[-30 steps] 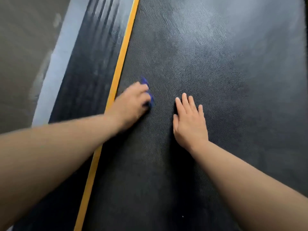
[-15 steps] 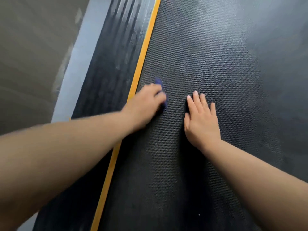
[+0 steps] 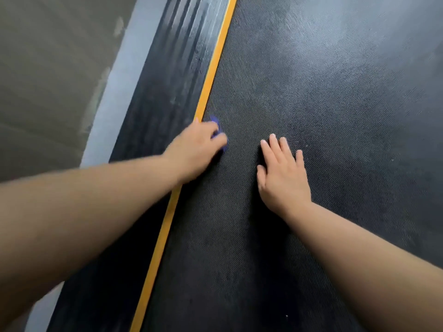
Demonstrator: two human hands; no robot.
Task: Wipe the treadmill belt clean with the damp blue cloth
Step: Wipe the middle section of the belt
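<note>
Reached in from near edge with both bare forearms. Planted right hand (image 3: 282, 178) palm-down on belt (image 3: 323, 97), mid-width; fingers (image 3: 275, 146) straight, nearly together, thumb slightly out; held nothing. Probably braced there to carry leaning weight and steady belt against the rub. Gripped cloth (image 3: 215, 121) under left hand (image 3: 194, 149), just left of right hand, apart from it; fingers curled over wad, blurred, so exact pinch could not be told. Showed only as blue slivers past knuckles and fingertips, rest covered. Sat on belt right beside stripe (image 3: 212, 73), at belt's left margin, likely to work the edge where dirt collects. Judged mid-wipe, going by blur on left hand; task far from finished. Looked dull and smeary farther up belt, pale hazy patches toward top right, so plenty left to cover. Ran stripe diagonally up frame, with ribbed black rail (image 3: 167, 80) on its left, then grey trim (image 3: 119, 77), then floor (image 3: 48, 68) beyond. Found no brand, label or readable writing anywhere.
</note>
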